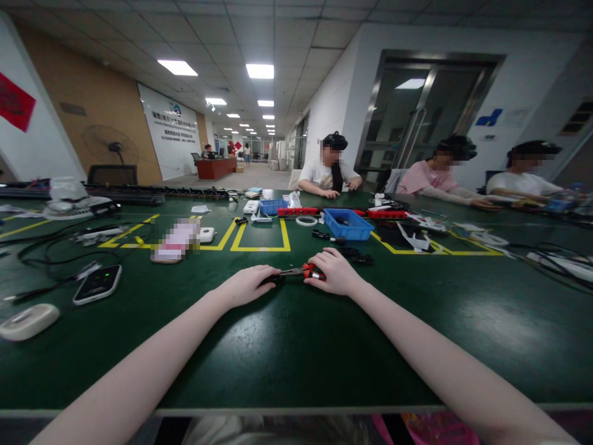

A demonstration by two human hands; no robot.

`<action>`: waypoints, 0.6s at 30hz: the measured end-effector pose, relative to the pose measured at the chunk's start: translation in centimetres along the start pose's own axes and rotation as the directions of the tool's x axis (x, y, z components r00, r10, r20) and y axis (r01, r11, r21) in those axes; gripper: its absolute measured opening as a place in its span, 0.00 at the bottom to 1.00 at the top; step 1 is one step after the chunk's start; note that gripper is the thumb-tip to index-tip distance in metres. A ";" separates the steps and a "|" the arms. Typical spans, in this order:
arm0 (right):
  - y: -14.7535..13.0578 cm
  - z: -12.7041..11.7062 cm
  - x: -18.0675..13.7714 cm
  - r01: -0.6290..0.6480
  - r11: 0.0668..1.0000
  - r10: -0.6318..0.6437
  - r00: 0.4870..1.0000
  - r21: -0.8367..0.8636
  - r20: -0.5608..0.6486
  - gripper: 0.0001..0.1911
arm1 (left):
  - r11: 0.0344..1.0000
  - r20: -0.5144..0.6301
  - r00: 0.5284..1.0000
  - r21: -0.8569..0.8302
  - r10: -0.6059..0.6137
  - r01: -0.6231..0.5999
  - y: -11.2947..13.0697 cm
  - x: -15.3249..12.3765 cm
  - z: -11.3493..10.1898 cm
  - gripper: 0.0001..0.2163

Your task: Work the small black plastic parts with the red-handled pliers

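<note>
My right hand is closed around the red handles of a pair of pliers, over the green table. The metal jaws point left toward my left hand. The fingers of that hand are pinched together around a small black piece, mostly hidden by them. The jaw tips meet this piece or lie right beside it; I cannot tell whether they grip it. Just beyond my right hand lie black parts and a blue bin with dark items inside.
On the left are a phone, a white-edged device, a pale oval object and black cables. Yellow tape marks the green table. A smaller blue tray stands farther back. Several people sit across the table.
</note>
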State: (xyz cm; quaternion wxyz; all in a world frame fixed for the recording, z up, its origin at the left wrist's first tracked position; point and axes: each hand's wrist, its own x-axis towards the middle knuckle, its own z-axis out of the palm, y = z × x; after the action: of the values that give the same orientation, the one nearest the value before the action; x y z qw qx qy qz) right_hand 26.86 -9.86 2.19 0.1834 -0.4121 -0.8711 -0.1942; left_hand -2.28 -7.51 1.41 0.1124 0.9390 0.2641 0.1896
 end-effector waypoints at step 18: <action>-0.3 -0.3 0.0 0.023 0.999 -0.023 1.000 -0.022 -0.007 0.23 | 0.998 -0.002 1.000 0.063 0.002 -0.002 0.3 0.2 -0.4 0.15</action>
State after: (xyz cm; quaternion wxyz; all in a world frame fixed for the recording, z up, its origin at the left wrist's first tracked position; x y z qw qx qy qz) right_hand 26.68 -10.14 2.37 0.1800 -0.4034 -0.8728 -0.2075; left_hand -2.16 -7.63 1.92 0.0820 0.9421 0.2694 0.1823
